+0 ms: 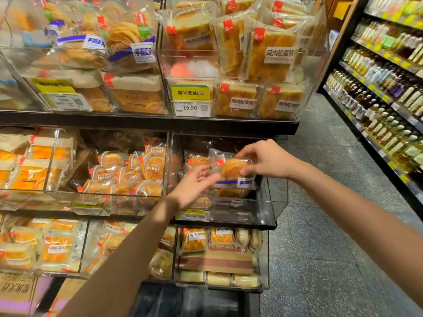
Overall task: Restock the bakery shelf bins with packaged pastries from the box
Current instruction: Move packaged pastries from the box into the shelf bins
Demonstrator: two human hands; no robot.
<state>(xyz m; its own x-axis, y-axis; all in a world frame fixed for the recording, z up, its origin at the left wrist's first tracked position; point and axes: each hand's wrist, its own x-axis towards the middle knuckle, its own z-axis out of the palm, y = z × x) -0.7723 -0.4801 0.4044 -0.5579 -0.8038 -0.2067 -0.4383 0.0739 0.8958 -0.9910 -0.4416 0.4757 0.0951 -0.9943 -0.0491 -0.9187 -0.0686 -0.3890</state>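
A clear-wrapped round pastry (231,170) with a red tag and a blue-and-white label stands upright in the right-hand clear bin (270,202) of the middle shelf. My right hand (267,161) pinches its right edge between thumb and fingers. My left hand (194,186) reaches in from the lower left, and its fingertips touch the packet's left side. Behind the packet lie a few more wrapped pastries (196,160). The box is only partly seen, as brown cardboard (18,291) at the bottom left.
Neighbouring bins (128,177) hold several wrapped buns. The top shelf carries sliced cake packs (272,56) and price tags (191,100). A lower bin (217,255) holds more cakes. An aisle of grey floor (332,202) runs right, bordered by a bottle shelf (384,92).
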